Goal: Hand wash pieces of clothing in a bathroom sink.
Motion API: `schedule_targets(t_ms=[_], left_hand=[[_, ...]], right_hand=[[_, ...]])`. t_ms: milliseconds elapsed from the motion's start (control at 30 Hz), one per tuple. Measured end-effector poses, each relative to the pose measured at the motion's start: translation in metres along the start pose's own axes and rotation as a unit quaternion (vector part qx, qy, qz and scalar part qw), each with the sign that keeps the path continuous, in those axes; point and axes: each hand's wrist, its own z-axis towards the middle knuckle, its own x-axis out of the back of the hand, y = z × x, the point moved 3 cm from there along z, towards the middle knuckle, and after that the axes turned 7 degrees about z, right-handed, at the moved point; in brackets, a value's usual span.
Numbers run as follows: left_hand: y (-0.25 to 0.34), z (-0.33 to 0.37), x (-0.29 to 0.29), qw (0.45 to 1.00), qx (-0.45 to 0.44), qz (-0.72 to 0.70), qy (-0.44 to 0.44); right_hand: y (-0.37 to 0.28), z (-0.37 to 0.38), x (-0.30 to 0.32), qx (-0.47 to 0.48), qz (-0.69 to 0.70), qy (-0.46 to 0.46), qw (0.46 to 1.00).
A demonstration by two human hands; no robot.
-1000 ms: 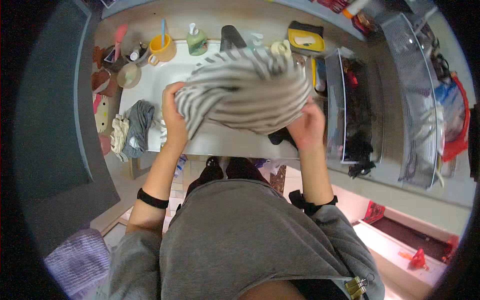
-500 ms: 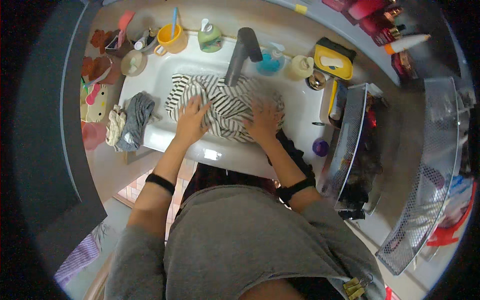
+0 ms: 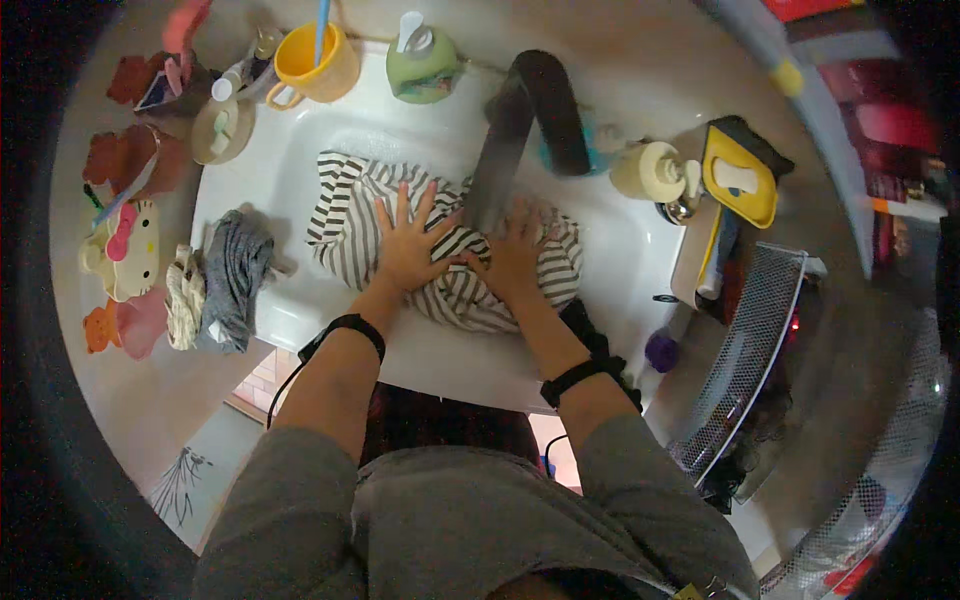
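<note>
A black-and-white striped cloth (image 3: 345,215) lies bunched across the basin of a white sink (image 3: 625,240). Both my hands press on it from above. My left hand (image 3: 412,245) is spread flat near the cloth's middle, fingers apart. Close beside it on the right, my right hand (image 3: 515,255) rests on the fabric with its fingers stretched out, partly blurred. The thumbs nearly meet. Just beyond the hands, a dark grey faucet (image 3: 505,130) reaches over the cloth, hiding a part of it. Black fabric (image 3: 590,335) hangs over the sink's front edge by my right forearm.
Along the back rim stand a yellow mug (image 3: 315,65), a green pump bottle (image 3: 420,70) and a cream pump bottle (image 3: 648,172). Grey cloth (image 3: 237,275) drapes over the left rim. To the right are a yellow soap dish (image 3: 740,180) and a mesh basket (image 3: 740,360).
My hands have come closer together on the striped cloth. The whole view has shifted, so the sink and faucet look larger and nearer.
</note>
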Motion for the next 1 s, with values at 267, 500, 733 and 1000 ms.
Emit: schedule_targets(t_ms=[267, 500, 733, 1000], left_hand=[[-0.010, 0.007, -0.033, 0.999, -0.017, -0.034, 0.010], [0.000, 0.026, -0.019, 0.997, 0.018, -0.065, 0.033], [-0.008, 0.029, -0.027, 0.955, -0.045, -0.276, 0.100], [-0.003, 0.021, -0.075, 0.994, -0.042, -0.104, -0.015]], right_hand=[[0.000, 0.008, -0.021, 0.008, -0.045, 0.029, 0.999], [0.011, 0.009, -0.030, -0.005, 0.181, 0.128, 0.975], [0.013, 0.002, -0.047, -0.048, 0.224, 0.098, 0.968], [0.039, -0.016, -0.076, -0.221, 0.320, 0.003, 0.921]])
